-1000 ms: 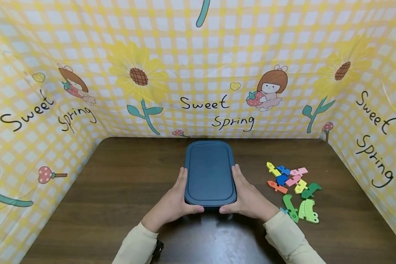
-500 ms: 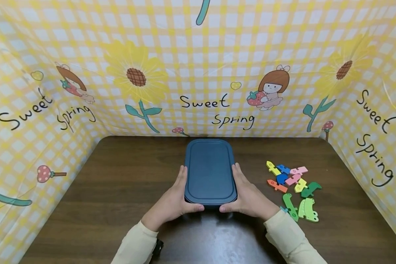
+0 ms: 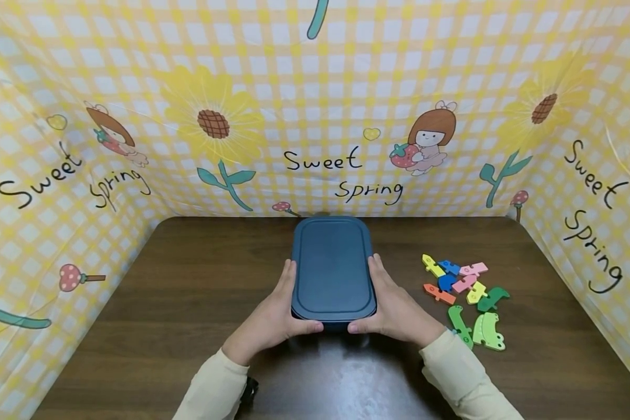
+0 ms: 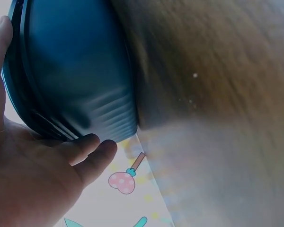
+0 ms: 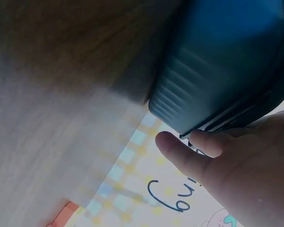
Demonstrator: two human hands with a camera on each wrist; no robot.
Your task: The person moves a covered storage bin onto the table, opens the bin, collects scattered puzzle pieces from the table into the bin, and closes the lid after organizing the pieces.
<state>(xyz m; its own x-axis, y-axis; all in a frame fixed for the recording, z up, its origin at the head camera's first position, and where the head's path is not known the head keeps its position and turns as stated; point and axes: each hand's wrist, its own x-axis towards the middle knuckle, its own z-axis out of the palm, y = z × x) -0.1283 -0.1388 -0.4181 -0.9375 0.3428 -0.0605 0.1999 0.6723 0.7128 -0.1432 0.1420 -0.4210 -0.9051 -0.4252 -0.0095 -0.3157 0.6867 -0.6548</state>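
Note:
A dark blue lidded plastic box (image 3: pixel 333 268) stands at the back middle of the brown table, its far end at the fabric wall. My left hand (image 3: pixel 277 312) holds its left side, with the thumb bent round the near end. On the opposite side my right hand (image 3: pixel 399 309) holds it the same way. Both sets of fingers point toward the back. In the left wrist view, the ribbed side of the box (image 4: pixel 80 71) shows above my left fingers (image 4: pixel 97 158). My right fingers (image 5: pixel 184 156) lie at the lower edge of the box (image 5: pixel 213 71) in the right wrist view.
To the right of the box lies a loose group of small coloured puzzle pieces, among them an orange piece (image 3: pixel 439 293), a dark green piece (image 3: pixel 492 298) and a light green frog-like piece (image 3: pixel 488 331). Yellow checked fabric (image 3: pixel 325 105) walls the table (image 3: pixel 189 280) at the back and sides.
Both hands and the box have shifted slightly away, toward the back wall. Their hold looks the same. The head view has moved a little; the puzzle pieces stay put on the table.

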